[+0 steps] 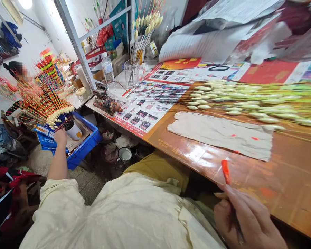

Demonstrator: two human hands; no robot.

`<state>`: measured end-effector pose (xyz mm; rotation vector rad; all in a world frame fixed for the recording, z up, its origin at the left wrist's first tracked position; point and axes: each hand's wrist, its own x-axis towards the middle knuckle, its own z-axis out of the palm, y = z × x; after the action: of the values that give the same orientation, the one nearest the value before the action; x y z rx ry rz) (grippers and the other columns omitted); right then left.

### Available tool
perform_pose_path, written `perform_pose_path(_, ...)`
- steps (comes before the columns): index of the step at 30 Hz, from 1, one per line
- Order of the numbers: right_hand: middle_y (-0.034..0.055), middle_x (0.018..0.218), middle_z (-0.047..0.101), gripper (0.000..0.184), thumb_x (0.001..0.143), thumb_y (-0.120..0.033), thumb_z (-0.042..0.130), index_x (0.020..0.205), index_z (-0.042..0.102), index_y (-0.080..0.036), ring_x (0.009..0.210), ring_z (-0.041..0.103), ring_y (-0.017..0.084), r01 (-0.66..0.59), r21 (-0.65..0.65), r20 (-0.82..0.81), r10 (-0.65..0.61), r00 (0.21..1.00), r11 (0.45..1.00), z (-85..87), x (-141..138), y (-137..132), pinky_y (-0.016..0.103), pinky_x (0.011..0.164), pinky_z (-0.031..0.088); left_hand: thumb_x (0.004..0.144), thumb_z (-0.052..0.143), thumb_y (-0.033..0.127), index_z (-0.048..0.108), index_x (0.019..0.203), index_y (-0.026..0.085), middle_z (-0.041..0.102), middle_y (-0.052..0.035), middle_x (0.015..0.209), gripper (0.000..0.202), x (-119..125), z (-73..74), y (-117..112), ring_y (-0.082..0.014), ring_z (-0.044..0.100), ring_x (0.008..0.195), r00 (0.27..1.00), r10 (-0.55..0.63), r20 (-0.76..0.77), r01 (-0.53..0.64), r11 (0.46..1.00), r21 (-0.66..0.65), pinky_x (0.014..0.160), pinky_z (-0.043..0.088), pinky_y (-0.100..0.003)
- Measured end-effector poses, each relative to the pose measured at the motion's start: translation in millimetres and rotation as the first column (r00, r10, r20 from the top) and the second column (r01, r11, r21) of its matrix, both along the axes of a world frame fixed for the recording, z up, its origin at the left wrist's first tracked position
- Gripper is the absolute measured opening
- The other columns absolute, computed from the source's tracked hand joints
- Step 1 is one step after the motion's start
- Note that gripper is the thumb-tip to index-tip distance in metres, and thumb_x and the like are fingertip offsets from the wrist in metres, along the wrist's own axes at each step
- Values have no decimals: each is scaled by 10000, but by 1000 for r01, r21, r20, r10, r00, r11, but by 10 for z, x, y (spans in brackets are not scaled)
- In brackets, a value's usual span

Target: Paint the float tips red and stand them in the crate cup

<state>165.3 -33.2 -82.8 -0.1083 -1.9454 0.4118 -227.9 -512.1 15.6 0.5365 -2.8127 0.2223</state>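
The brown, flat-topped desk is smooth and glossy, throwing back bright reflections. The off-white, oblong cloth strip is matt and wrinkled. The pale cream, spindle-shaped floats look smooth, with a soft sheen. The blue, rectangular crate looks like hard plastic; the clear, handled mug is shiny and see-through; the cream, loose blouse is creased, matt cloth.

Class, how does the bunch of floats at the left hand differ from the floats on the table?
Pose: the bunch at the left hand stands fanned upward, while the table floats lie flat. Colour: the bunch's thin tips show much red-orange, while the table floats' look yellow-green. Both have pale, tapered bodies.
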Motion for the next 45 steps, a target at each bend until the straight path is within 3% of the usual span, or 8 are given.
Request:
perform_pose_path(8,131,1068,719,673,797,-11,631,1423,525,-235,926,709,238,-72,-30,27,73,997,997,1,17,12,408,874,606,988,234,390,684,1117,35,684,-283,1119,587,217,99,189,-378,655,1051,981,-43,188,53,997,-50,822,499,-430)
perform_pose_path(14,149,1142,683,615,849,-20,552,1438,487,-188,1045,667,239,-58,-50,60,61,996,997,60,12,31,433,871,601,948,321,439,729,939,119,726,-212,970,518,550,103,1033,-372,682,937,837,-341,428,425,898,-113,784,492,-425)
perform_pose_path(17,140,1132,685,595,862,-36,541,1433,490,-194,1046,663,237,-9,-37,52,11,999,999,75,33,72,434,872,600,969,305,477,711,866,167,725,-163,871,521,862,166,1735,-315,690,857,662,-637,394,712,699,-67,745,479,-373)
perform_pose_path(20,140,1126,688,582,873,-51,531,1435,487,-195,1025,665,236,41,-34,45,-39,998,999,94,75,137,430,855,598,994,315,452,700,895,227,733,-98,959,457,1064,233,2498,-234,679,916,357,-913,196,916,383,119,787,471,-315)
perform_pose_path(24,133,1140,694,554,900,-85,514,1438,480,-209,1000,666,226,110,-34,45,-108,993,993,133,153,223,415,834,596,1003,354,354,694,1014,233,726,-84,1044,361,992,223,3538,-201,654,990,51,-999,-8,979,49,199,876,464,-306)
perform_pose_path(27,126,1148,694,559,895,-72,518,1434,489,-219,1017,664,227,153,-65,31,-151,988,986,129,212,260,418,840,596,979,426,280,692,1039,204,715,-86,1036,283,822,169,4289,-211,629,1006,-117,-992,-38,978,-122,168,893,462,-327)
perform_pose_path(33,112,1183,674,603,878,-30,525,1440,485,-242,1064,660,218,203,-136,15,-203,979,970,12,279,287,391,865,604,929,507,228,712,952,163,682,-118,999,216,652,79,5211,-244,591,991,-130,-990,53,991,-127,46,857,446,-346)
perform_pose_path(45,122,1169,670,599,884,-42,515,1452,467,-225,1051,653,211,205,-105,16,-205,979,973,14,275,317,377,852,606,933,483,224,693,920,168,670,-122,981,219,570,-22,5363,-262,583,959,-118,-989,93,993,-119,-8,815,406,-370)
